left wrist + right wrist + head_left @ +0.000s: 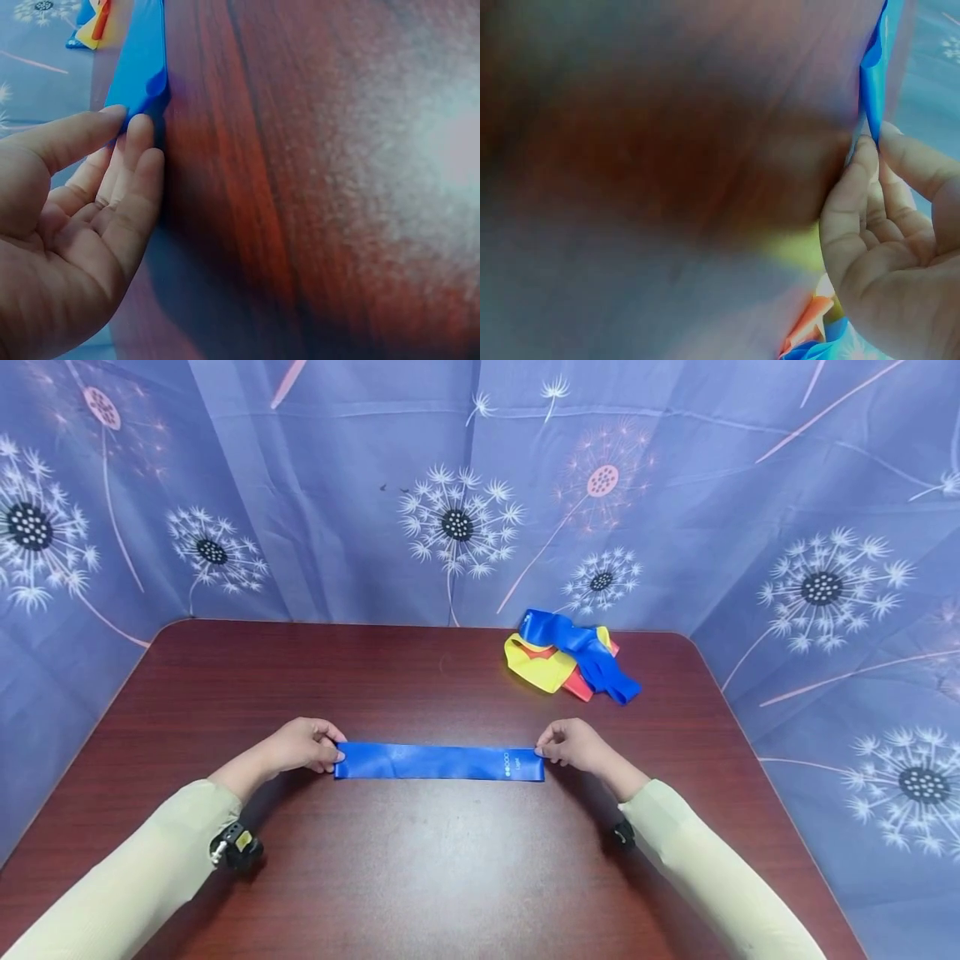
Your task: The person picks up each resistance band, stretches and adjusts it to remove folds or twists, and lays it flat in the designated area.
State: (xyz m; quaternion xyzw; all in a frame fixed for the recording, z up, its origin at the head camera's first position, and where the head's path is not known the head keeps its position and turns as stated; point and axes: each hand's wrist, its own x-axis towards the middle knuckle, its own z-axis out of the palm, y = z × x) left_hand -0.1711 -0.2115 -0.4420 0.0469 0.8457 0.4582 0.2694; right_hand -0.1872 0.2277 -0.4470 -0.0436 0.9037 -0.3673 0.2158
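Note:
A flat blue resistance band (442, 762) stretches lengthwise between the two hands over the middle of the table, with white print reading "Light" near its right end. My left hand (306, 746) pinches the left end between thumb and fingers; in the left wrist view the band (140, 64) runs away from the fingertips. The right end is pinched by my right hand (576, 747), at the upper corner. In the right wrist view the band (873, 82) shows a folded, looped end beside the thumb.
A loose pile of bands lies at the table's back right: a blue band (581, 647) on top of a yellow band (543, 670) and a red band (578, 685). Dandelion-print curtains (352, 510) hang behind and along both sides of the brown table (420, 877).

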